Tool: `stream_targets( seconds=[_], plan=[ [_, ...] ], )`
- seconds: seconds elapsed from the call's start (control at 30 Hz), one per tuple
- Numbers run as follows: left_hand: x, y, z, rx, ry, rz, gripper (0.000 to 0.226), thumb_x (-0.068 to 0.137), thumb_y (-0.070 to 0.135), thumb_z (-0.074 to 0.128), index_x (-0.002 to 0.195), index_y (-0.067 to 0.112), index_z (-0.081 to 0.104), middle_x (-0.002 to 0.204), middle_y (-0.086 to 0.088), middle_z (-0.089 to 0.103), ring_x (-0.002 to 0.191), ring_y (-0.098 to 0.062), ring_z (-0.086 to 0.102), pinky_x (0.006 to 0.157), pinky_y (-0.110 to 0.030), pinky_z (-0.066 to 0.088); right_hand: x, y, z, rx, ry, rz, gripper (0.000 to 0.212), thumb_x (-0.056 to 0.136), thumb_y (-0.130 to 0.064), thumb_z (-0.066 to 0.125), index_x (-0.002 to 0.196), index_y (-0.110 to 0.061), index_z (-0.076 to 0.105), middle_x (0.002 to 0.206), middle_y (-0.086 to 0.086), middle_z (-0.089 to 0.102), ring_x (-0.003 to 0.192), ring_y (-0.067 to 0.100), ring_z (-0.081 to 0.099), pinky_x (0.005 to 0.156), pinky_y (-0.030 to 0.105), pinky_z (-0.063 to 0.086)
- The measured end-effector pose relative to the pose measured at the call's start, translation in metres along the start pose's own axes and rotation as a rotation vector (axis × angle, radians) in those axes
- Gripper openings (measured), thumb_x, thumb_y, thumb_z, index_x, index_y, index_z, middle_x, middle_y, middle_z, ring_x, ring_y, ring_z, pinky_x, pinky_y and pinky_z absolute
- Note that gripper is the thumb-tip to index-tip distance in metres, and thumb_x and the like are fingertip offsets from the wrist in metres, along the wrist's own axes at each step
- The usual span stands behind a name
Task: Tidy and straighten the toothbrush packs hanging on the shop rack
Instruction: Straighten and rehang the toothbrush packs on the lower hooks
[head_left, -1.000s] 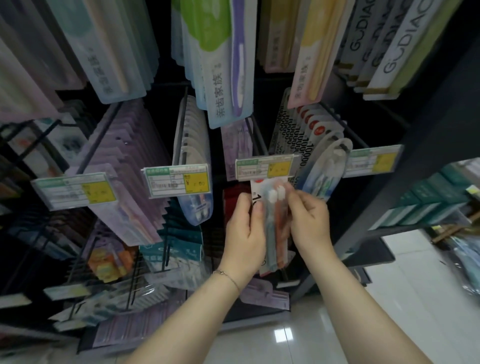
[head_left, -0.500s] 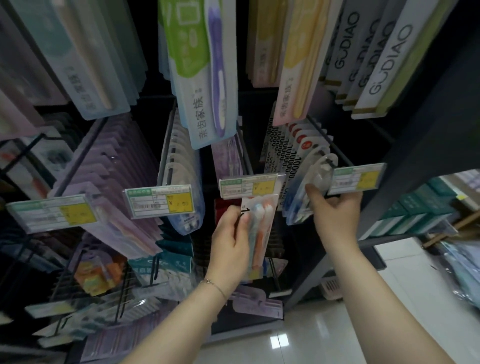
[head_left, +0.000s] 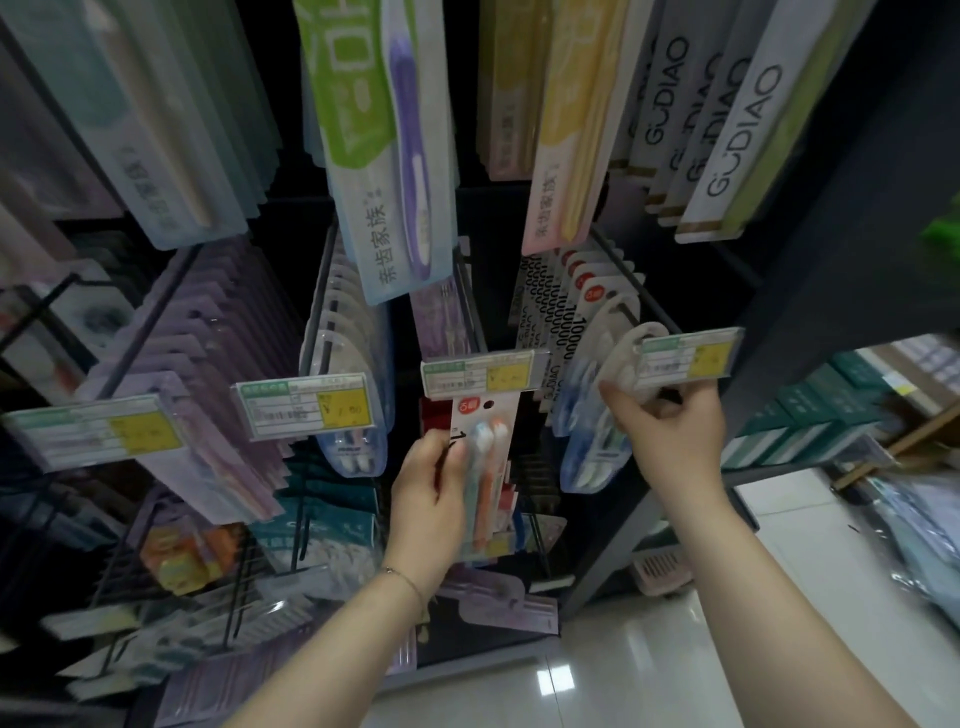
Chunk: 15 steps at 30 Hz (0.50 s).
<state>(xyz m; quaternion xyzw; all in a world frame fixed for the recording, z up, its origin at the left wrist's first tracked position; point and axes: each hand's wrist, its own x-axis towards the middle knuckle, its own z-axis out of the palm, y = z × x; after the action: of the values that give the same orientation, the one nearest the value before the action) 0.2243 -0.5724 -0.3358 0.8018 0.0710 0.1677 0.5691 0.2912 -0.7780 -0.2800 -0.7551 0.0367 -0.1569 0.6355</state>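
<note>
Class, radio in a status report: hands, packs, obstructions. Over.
Left hand grips the orange-and-blue twin pack. Right hand pinches the clear pack at its top. Right price tag overlaps that top.

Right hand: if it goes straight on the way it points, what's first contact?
The right hand pinches the front clear toothbrush pack; pushed on, it probably meets the white packs hanging behind it, under the price label. Depth is unclear.

Left hand (head_left: 431, 499) gripped middle pack (head_left: 488, 457) below middle price tag (head_left: 480, 372); right hand (head_left: 670, 434) pinched neighbouring pack (head_left: 626, 358) to right, beside right tag (head_left: 688, 358).
</note>
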Motion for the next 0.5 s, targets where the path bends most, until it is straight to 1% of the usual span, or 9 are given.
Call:
stream_targets(
  seconds=[0.1,0.2,0.27,0.37,0.43,0.5],
  plan=[
    [0.003,-0.004,0.002,0.033,0.022,-0.01,0.032,0.101,0.028,0.048,0.07,0.036,0.048,0.072,0.007,0.049,0.067,-0.007,0.048,0.062,-0.025,0.036,-0.008,-0.005,-0.006,0.009,0.026,-0.036,0.053,0.077,-0.016,0.083,0.12,-0.024,0.053,0.109,-0.02,0.065,0.095,-0.004,0.066,0.085,0.024,0.055],
    [0.005,-0.001,0.002,0.018,0.042,-0.033,0.031,0.102,0.025,0.049,0.071,0.032,0.048,0.073,0.005,0.049,0.067,-0.007,0.048,0.064,-0.026,0.037,-0.014,-0.009,-0.012,-0.01,0.009,-0.087,0.053,0.077,-0.012,0.083,0.117,-0.027,0.052,0.106,-0.022,0.063,0.094,-0.011,0.062,0.078,0.011,0.051],
    [0.006,0.004,0.001,-0.019,0.066,-0.043,0.031,0.103,0.023,0.048,0.072,0.029,0.048,0.071,0.008,0.051,0.065,-0.003,0.048,0.064,-0.024,0.038,-0.019,-0.009,-0.016,-0.022,-0.015,-0.103,0.05,0.077,-0.011,0.082,0.114,-0.027,0.052,0.102,-0.022,0.064,0.09,-0.009,0.063,0.075,0.011,0.051],
    [0.005,0.012,-0.004,-0.064,0.088,-0.012,0.027,0.104,0.022,0.046,0.079,0.028,0.054,0.074,0.016,0.059,0.07,0.0,0.054,0.066,-0.017,0.042,-0.027,-0.005,-0.019,-0.024,-0.029,-0.102,0.044,0.078,-0.01,0.082,0.107,-0.02,0.051,0.09,-0.019,0.063,0.076,-0.007,0.064,0.065,0.012,0.05],
    [0.004,0.016,-0.008,-0.077,0.085,0.019,0.025,0.104,0.023,0.045,0.083,0.028,0.056,0.075,0.019,0.059,0.072,0.001,0.054,0.067,-0.017,0.042,-0.032,-0.002,-0.019,-0.022,-0.027,-0.09,0.044,0.077,-0.01,0.082,0.106,-0.019,0.05,0.089,-0.017,0.06,0.071,-0.007,0.063,0.061,0.011,0.05],
    [0.003,0.02,-0.012,-0.095,0.069,0.041,0.025,0.105,0.021,0.044,0.084,0.029,0.057,0.076,0.021,0.06,0.073,0.003,0.054,0.067,-0.014,0.043,-0.035,0.0,-0.018,-0.021,-0.034,-0.081,0.045,0.076,-0.012,0.083,0.105,-0.02,0.051,0.089,-0.015,0.061,0.069,-0.005,0.063,0.061,0.013,0.051]
  ],
)
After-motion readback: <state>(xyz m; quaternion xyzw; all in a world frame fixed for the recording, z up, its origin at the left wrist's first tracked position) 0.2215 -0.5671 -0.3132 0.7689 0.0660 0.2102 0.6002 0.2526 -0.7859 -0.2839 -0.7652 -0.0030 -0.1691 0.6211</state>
